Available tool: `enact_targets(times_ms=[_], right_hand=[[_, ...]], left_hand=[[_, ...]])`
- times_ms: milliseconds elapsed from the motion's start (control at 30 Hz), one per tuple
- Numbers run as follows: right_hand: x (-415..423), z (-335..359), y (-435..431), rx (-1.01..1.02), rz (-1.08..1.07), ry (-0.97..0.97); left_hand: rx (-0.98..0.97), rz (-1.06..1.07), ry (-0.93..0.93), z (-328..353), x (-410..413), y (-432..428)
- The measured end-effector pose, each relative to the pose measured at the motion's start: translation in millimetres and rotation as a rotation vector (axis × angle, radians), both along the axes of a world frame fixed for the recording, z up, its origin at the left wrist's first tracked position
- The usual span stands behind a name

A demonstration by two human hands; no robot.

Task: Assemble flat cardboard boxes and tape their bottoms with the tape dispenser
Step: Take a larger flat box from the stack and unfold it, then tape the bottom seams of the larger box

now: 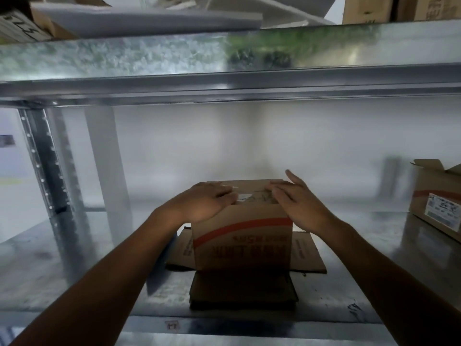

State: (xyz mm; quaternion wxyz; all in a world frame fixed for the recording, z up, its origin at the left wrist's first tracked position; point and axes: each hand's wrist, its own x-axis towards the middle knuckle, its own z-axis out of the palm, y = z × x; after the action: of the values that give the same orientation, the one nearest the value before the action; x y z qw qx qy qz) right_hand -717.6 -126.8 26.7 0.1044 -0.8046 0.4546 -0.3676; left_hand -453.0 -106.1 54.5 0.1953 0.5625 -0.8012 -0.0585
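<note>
On the brown cardboard box with a red curved stripe, dark upside-down print is too blurred to read. Far up-left of it, a pale cardboard sheet bears handwritten marks like "27" or "Z7". Below it, a small tag on the grey metal shelf edge shows something like "H". The white label on the brown carton to its right is illegible.
</note>
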Motion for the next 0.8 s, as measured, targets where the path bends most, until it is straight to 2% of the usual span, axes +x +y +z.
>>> enact_targets(times_ms=[200,300,433,533,567,667,800], right_hand=[[31.8,28.9,19.8,-0.147,-0.058,0.372],[53.7,33.5,30.7,-0.104,0.008,0.469],[59.3,29.2,30.9,-0.115,-0.035,0.545],[59.8,23.8,27.1,-0.199,-0.096,0.580],[60.2,22.9,25.0,-0.218,-0.104,0.579],[63.1,19.4,20.0,-0.257,-0.132,0.580],[67.6,14.8,18.3,-0.267,-0.134,0.544]], left_hand=[[-0.073,0.007,-0.047,-1.6,-4.7,5.0],[-0.112,0.007,-0.004,-0.3,-6.3,9.3],[-0.049,-0.055,0.306,-6.3,8.8,20.5],[-0.118,0.129,0.474,-26.5,38.4,26.9],[-0.141,0.247,0.421,-35.0,50.3,27.6],[-0.061,0.553,0.012,-67.2,75.2,32.8],[-0.078,0.686,-0.122,-95.9,84.4,37.5]])
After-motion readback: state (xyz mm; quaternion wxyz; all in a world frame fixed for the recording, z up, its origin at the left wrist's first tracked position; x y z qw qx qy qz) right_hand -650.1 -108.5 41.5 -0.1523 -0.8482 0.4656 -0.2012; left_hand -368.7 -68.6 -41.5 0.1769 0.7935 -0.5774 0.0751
